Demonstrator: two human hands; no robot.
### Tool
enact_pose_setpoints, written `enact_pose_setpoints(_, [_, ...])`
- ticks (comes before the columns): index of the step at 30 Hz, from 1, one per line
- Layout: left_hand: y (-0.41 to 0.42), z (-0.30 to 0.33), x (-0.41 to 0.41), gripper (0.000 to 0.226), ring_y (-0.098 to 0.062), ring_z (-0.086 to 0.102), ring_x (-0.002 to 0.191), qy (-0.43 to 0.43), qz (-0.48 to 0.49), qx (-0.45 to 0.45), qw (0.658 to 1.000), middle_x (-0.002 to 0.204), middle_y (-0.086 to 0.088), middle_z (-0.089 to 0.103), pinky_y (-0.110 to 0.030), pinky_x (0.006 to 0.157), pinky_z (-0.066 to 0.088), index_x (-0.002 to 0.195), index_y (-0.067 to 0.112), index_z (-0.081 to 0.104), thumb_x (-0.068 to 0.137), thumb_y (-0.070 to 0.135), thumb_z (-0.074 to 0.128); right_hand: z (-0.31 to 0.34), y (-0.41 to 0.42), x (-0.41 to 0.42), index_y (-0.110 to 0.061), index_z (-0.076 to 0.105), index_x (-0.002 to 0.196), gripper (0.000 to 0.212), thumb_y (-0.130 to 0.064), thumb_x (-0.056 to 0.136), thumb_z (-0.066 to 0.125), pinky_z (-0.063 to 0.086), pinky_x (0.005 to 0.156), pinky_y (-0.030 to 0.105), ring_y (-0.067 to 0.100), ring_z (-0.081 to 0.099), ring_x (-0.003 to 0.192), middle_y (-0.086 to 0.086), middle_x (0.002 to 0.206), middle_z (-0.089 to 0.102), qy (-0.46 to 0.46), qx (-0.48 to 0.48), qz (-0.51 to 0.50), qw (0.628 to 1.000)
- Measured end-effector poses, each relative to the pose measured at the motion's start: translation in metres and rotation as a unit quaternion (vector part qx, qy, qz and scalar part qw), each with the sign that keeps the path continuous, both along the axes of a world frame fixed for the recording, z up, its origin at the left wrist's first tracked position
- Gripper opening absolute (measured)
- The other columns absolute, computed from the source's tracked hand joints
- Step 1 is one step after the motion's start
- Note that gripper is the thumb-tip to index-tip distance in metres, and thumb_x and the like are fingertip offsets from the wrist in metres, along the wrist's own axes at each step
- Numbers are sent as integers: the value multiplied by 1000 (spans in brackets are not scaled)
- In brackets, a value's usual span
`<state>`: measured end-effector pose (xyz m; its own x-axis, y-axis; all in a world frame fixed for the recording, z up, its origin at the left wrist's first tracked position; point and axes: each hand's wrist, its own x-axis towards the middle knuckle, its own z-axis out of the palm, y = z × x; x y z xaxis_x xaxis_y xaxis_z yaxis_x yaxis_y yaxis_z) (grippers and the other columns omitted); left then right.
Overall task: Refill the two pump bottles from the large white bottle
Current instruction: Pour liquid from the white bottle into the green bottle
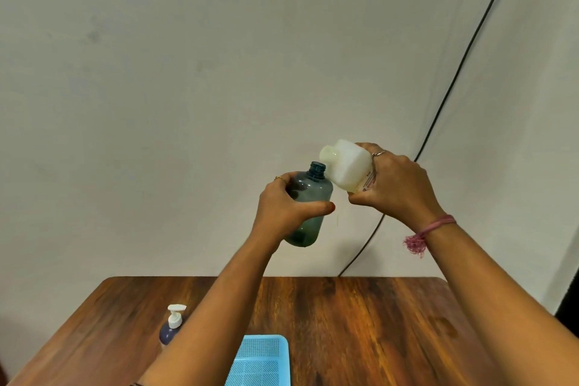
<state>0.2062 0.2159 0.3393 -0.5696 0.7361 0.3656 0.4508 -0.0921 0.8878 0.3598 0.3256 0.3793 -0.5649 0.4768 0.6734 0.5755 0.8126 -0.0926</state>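
A dark blue pump bottle with a white pump head (pixel 171 326) stands upright at the left of the brown wooden surface (pixel 360 323), beside a light blue perforated plastic tray (pixel 263 357). Above, your left hand (pixel 282 210) wraps the translucent grey-green plastic bottle (pixel 308 197), long axis near vertical, uncapped neck up. Your right hand (pixel 398 185) clasps the large white plastic bottle (pixel 347 166), tipped leftward, its open mouth just above that neck.

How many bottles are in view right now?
3: a translucent grey-blue bottle in the left hand, a large white bottle in the right hand, a dark pump bottle on the table.
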Motion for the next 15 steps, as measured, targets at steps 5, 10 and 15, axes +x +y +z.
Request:
enact_pose_setpoints(5, [1,-2,-3,80,-18,58,105,-6,4,6,1000,117,2,59,-32,86,53,130,19,50,60,28,88,1,-1,-3,-20,43,138,84,-38,66,81,45,71,25,24,61,95,4,118,63,-6,21,-12,1000])
enact_pose_setpoints(10, [3,-4,-6,82,-18,57,106,-6,5,8,1000,117,2,59,-32,87,53,131,19,50,59,28,89,1,1,-6,-17,44,138,85,-36,65,82,51,75,31,27,62,97,5,121,63,-6,39,-7,999])
enact_pose_setpoints(15, [4,-7,-9,79,-17,58,105,-9,9,12,1000,115,3,59,-33,87,53,127,21,51,58,28,89,3,2,-9,-18,45,138,85,-33,63,81,52,77,34,28,62,105,2,129,60,-6,60,-14,998])
